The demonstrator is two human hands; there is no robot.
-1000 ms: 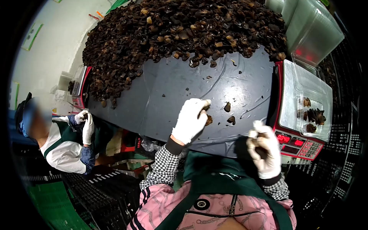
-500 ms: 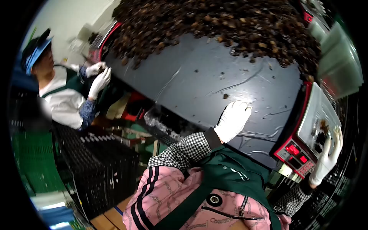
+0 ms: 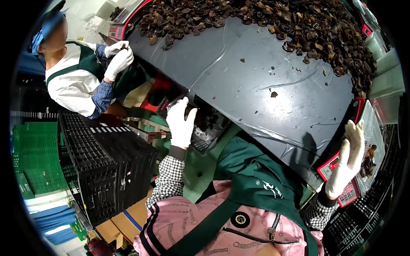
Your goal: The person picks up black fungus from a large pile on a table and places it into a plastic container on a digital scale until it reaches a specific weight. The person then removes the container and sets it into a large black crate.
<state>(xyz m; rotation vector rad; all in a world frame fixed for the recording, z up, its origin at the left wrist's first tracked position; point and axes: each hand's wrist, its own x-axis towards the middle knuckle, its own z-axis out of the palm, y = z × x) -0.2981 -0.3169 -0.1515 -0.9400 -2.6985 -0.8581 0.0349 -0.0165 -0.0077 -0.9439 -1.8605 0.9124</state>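
My left hand (image 3: 181, 122), in a white glove, is over a black crate (image 3: 205, 143) below the table's near edge. Its fingers are apart and hold nothing visible. My right hand (image 3: 347, 158), also gloved, is raised beside the red scale (image 3: 349, 194), fingers apart and nothing in them. A clear plastic box (image 3: 378, 149) with dark brown pieces (image 3: 369, 161) lies on the scale, partly behind that hand. On the grey table (image 3: 256, 68) are a few small dark scraps, one larger scrap (image 3: 273, 94) among them.
A large heap of dark brown pieces (image 3: 294, 21) covers the table's far side. Clear containers (image 3: 386, 72) are stacked at the right. Black crates (image 3: 98, 179) stand at the left. Beyond them a co-worker (image 3: 79, 79) in white gloves stands by another scale (image 3: 117, 30).
My left hand has gone from the table to over the crate on the left. My right hand has moved to the scale and opened. The view has turned left.
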